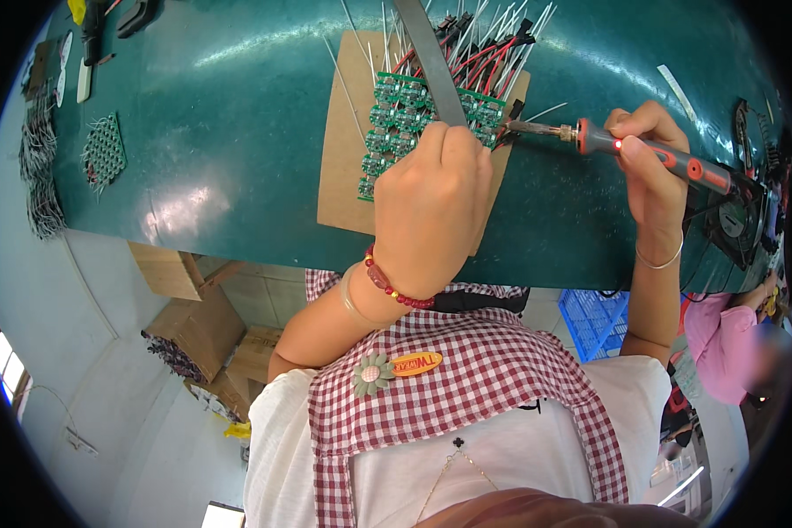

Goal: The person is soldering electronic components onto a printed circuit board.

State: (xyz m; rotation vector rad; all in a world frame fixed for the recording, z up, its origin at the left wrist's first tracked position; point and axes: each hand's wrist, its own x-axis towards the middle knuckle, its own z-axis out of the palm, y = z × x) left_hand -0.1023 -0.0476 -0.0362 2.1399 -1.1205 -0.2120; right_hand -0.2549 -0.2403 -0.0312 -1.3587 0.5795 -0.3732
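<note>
Pointing leftward now, the soldering iron (597, 139) is gripped in the right hand (658, 176), its tip right by the green circuit boards (387, 115) on brown cardboard (339, 176), while a grey strip (435, 66) is pinched in the left hand (431, 194)

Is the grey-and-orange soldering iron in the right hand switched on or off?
Apparently on: a small bright light glows on the soldering iron where the right hand grips it. Its heat cannot be told.
</note>
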